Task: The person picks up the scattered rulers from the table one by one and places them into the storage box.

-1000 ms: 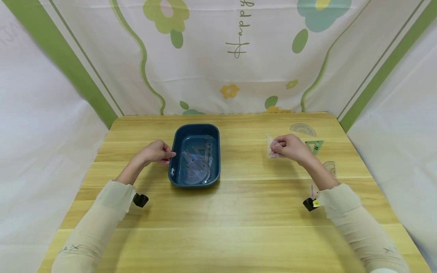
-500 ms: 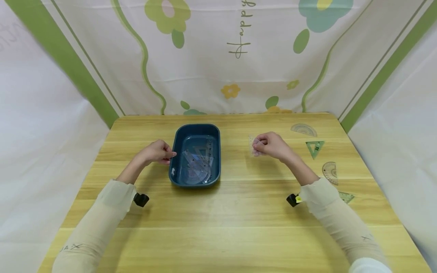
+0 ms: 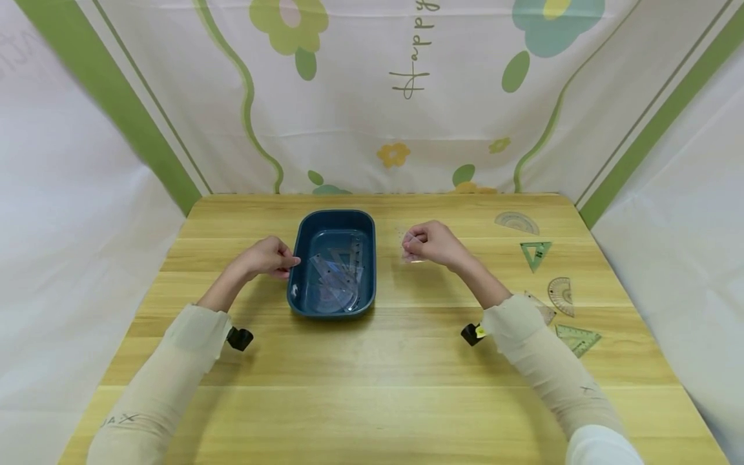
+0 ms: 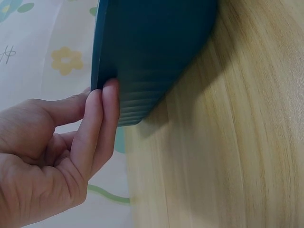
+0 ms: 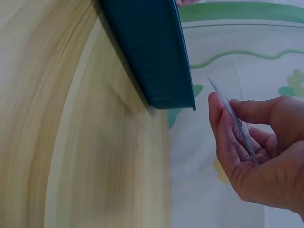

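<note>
As I look in through the head camera, the person's right hand (image 3: 433,244) holds a thin clear plastic piece (image 5: 240,127) just to the right of a dark blue tray (image 3: 321,241), apart from its wall. On my right wrist feed I see that grip nearly closed, with only the thickness of the sheet between thumb and fingertips. I get the piece edge-on there: it slants, one pointed corner standing out past the fingertips, the other end reaching back toward the palm, and it is off the table (image 3: 378,387). I cannot tell its full outline, since the fingers cover part of it. The left hand (image 3: 267,256) pinches the tray's left rim, fingers against the outer wall, as my left wrist feed shows. Inside the tray I see clear plastic pieces (image 3: 337,281) overlapping on the bottom. Toward the table's right side I find a clear protractor (image 3: 517,222) at the back, then a green triangle (image 3: 542,252), a second protractor (image 3: 561,297), a green set square (image 3: 578,337) and another clear piece (image 3: 542,308) partly covered by the right sleeve (image 3: 529,339)
</note>
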`<state>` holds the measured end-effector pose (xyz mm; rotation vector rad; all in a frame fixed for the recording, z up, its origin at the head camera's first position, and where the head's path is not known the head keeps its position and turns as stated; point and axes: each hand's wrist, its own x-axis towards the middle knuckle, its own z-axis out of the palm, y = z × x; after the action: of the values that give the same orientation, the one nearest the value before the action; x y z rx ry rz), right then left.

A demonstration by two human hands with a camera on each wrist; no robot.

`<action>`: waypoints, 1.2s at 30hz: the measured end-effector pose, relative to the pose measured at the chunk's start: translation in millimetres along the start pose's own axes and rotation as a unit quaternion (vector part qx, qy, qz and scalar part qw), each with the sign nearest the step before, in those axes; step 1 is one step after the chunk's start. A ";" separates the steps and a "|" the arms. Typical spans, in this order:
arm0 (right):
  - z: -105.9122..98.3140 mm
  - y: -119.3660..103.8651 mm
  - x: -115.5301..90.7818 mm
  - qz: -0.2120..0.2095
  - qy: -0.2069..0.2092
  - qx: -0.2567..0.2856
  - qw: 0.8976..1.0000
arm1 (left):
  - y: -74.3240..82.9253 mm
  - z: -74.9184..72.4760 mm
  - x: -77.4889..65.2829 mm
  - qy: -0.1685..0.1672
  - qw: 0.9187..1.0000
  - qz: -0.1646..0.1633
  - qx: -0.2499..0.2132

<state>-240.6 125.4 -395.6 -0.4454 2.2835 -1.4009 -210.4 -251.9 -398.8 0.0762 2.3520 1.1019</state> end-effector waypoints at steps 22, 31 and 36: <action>45.8 -41.9 61.8 -0.051 -0.082 -0.111 0.989 | -4.2 0.2 3.1 0.000 1.000 0.003 -0.004; 69.8 -56.3 89.6 -0.092 -0.105 -0.232 0.963 | -2.6 0.3 2.8 -0.002 1.000 0.002 -0.007; 80.4 -57.5 98.9 -0.084 -0.124 -0.251 0.956 | -3.6 0.5 2.9 -0.001 1.000 0.005 -0.004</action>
<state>-281.7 -8.3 -394.7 -0.9338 2.4130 -0.7574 -212.0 -253.2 -403.0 0.0860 2.3473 1.1165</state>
